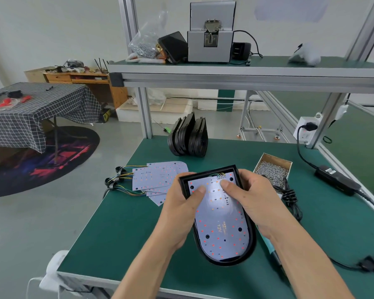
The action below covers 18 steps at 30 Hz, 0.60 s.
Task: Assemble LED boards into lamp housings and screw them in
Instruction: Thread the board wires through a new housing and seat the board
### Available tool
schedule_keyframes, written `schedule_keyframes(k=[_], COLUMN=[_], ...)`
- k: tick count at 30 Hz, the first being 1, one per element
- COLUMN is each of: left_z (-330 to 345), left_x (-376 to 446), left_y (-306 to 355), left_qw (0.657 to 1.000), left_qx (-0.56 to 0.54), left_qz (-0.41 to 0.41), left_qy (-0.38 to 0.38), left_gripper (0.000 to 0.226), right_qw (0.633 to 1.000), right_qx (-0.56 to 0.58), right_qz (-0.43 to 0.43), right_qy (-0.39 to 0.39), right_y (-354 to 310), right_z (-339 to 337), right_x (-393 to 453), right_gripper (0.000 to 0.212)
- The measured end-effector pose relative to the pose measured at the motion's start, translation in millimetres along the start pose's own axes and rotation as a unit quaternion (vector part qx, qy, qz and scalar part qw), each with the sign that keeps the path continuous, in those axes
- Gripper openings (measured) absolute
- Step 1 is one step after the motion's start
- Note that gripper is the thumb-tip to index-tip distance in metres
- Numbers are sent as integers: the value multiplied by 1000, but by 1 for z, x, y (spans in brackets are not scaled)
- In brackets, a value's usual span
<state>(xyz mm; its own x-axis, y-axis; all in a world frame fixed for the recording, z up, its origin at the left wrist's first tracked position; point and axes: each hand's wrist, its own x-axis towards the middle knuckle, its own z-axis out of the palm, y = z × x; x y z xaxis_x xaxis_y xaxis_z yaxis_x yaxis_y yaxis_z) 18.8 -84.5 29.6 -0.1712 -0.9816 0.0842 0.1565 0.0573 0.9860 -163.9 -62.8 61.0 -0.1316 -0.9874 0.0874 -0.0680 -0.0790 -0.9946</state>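
Observation:
A black lamp housing (252, 244) is held above the green table with a white LED board (220, 229) lying inside it. My left hand (181, 210) grips the housing's left side, its thumb pressing on the board. My right hand (253, 199) grips the right side, thumb also pressing on the board near the wires at the top. Several loose LED boards (156, 175) with coloured wires lie fanned out to the left. A stack of empty black housings (189, 137) stands on edge at the back of the table.
A cardboard box of screws (272, 169) sits right of the housing, beside a coiled black cable (289, 197) and a power adapter (337, 180). On the upper shelf stand a screw feeder machine (209, 37) and a bag of screws (145, 46).

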Motion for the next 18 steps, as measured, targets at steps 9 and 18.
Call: schedule_keyframes(k=[9,18], left_z=[1,5], left_x=[14,16], left_y=[5,17], left_qw=[999,999], left_qx=[2,7], left_qz=[-42,-47], left_qy=[-23,1], left_gripper=[22,29], right_qw=[998,999], right_qx=[11,-6], right_qz=[34,33], right_qy=[42,33], right_y=[1,-6], right_z=[1,4], right_x=[4,11], right_gripper=[6,7])
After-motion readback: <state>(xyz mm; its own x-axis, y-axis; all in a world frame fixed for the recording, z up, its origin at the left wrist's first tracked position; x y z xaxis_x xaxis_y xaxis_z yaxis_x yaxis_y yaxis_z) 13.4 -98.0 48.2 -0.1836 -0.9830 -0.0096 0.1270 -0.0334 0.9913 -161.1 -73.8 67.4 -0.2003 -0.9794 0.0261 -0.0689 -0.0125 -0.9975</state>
